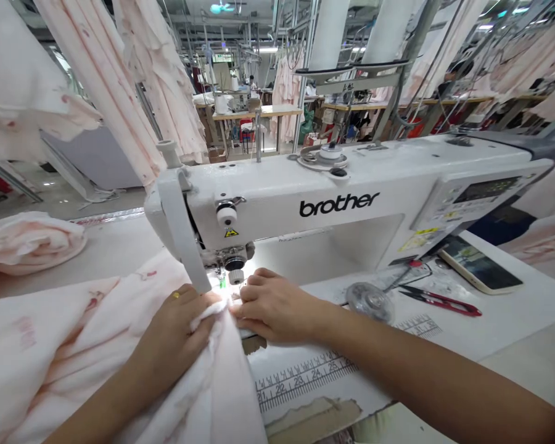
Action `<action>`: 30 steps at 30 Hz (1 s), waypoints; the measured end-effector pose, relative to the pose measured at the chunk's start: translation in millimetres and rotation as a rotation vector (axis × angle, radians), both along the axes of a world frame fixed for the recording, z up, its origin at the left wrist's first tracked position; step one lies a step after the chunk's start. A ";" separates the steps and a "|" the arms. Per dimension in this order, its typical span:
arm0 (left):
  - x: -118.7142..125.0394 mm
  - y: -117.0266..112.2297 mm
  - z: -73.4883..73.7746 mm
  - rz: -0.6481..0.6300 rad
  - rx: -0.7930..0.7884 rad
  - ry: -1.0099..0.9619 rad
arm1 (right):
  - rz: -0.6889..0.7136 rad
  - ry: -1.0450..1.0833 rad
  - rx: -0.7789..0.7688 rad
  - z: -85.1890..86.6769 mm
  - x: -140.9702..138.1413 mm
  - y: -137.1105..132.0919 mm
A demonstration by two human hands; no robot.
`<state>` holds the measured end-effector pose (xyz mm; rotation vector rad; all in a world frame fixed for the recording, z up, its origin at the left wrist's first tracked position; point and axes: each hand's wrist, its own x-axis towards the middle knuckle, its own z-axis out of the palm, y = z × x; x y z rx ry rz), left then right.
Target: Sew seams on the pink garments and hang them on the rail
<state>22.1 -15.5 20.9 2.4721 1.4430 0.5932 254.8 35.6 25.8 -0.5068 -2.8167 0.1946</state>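
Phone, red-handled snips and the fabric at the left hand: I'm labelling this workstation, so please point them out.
Phone [481, 265], head view: on its screen.
Red-handled snips [453, 302], head view: on a red handle.
Fabric [87, 342], head view: on its bunched folds.

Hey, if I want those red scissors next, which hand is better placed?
Probably the right hand: it is nearer the red scissors, which lie off to the right. The left hand is farther away, with pale pink cloth between thumb and forefinger.

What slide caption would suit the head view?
Left hand pinches pale pink fabric beside the right hand at a sewing machine.
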 end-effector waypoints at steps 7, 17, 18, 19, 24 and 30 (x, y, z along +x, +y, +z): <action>2.2 1.2 0.6 -0.100 0.049 0.087 | 0.010 -0.004 -0.006 3.8 1.7 1.6; 4.0 -9.9 -1.1 -0.145 0.232 0.220 | -0.077 0.012 0.028 3.7 1.8 1.9; 3.4 -10.3 -1.8 -0.144 0.247 0.206 | -0.084 -0.002 0.030 3.3 1.6 2.3; 2.9 -10.6 -2.2 -0.141 0.255 0.192 | -0.092 -0.016 0.032 2.6 1.4 2.7; 2.6 -11.0 -0.1 -0.120 0.218 0.159 | -0.084 0.035 0.066 -1.2 -0.7 3.5; 6.9 -9.5 6.6 -0.126 0.233 0.170 | -0.066 -0.001 0.081 -2.4 -6.2 0.1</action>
